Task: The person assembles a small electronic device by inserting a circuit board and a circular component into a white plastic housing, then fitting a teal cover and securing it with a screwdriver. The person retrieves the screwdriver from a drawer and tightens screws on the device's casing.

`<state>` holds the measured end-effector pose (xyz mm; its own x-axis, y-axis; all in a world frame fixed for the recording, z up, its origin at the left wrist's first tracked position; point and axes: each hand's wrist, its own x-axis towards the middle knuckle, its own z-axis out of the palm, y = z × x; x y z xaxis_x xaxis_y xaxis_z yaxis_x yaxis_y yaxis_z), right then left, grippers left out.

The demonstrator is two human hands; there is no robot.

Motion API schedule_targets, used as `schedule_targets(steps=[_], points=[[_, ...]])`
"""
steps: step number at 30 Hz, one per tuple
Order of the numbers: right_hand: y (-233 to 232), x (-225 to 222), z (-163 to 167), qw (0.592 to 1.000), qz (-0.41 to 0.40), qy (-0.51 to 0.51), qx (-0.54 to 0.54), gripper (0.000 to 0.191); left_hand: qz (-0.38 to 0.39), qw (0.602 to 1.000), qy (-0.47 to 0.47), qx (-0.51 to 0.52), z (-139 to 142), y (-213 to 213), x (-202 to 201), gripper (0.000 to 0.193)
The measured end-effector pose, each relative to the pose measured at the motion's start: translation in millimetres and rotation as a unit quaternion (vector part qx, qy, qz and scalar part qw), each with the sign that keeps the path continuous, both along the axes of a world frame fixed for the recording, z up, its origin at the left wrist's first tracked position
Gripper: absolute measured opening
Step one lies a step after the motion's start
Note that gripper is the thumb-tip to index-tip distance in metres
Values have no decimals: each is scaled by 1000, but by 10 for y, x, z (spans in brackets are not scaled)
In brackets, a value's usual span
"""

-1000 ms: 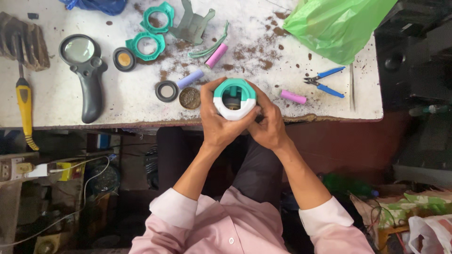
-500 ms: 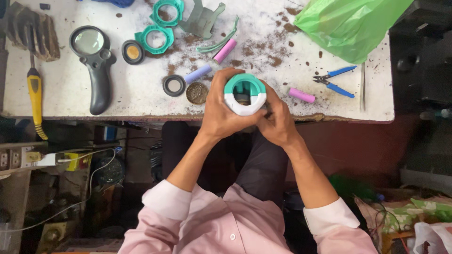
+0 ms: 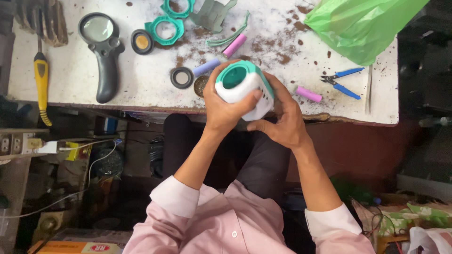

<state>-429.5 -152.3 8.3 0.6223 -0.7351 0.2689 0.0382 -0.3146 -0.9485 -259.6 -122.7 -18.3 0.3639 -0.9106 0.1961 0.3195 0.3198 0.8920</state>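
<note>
- White-and-teal housing (image 3: pixel 242 87) now tipped on its side, opening facing left — earlier it faced up.
- Left hand (image 3: pixel 226 106) and right hand (image 3: pixel 281 120) both clasp it at the table's near edge.
- Green plastic bag (image 3: pixel 362 23) far right; orange carton (image 3: pixel 66 247) near left on the floor.

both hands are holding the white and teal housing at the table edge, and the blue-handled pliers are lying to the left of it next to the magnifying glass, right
Not quite. The blue-handled pliers lie to the right of the white and teal housing, near the green plastic bag, not beside the magnifying glass. The head view shows this. The left hand and right hand do both hold the housing at the table edge.
</note>
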Motion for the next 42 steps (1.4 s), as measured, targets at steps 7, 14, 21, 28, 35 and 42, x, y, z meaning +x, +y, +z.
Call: schedule_targets(steps=[7,14,21,28,35,42], points=[[274,222,36,989,-79,-73,101,86,-28,959,279,39,-100,-45,-102,59],[320,242,12,989,-60,-92,99,80,24,972,231,15,-143,-9,-151,58],[321,204,80,987,-26,-92,131,88,89,990,107,-13,39,87,-145,63],[267,147,166,1000,-19,-11,-20,88,105,986,-118,-54,233,260,-36,80],[261,-43,-1,989,-117,81,-50,66,140,957,-239,-87,257,259,-99,85],[226,-134,-252,993,-102,39,-49,63,158,941,-286,-84,194,228,-130,82]])
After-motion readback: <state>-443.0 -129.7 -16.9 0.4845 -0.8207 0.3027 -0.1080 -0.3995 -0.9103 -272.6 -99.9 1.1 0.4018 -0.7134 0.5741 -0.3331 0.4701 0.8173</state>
